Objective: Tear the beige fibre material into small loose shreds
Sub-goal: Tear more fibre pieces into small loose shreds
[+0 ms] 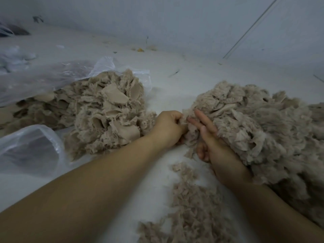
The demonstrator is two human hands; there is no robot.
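A small clump of beige fibre (190,132) sits between my two hands at the middle of the view. My left hand (169,128) grips its left side with curled fingers. My right hand (213,142) pinches its right side with thumb and lower fingers, while two fingers point straight up and left. A big heap of coarse beige fibre pieces (105,111) lies to the left, partly inside a clear plastic bag (52,74). A fluffier beige pile (263,127) lies to the right, behind my right hand. Loose small shreds (191,207) are strewn on the white surface below my hands.
A second clear plastic bag (29,151) lies at the lower left. The work lies on a white surface (175,76) that meets a pale wall (175,23) at the back. A few yellow scraps (140,49) lie along the wall's foot.
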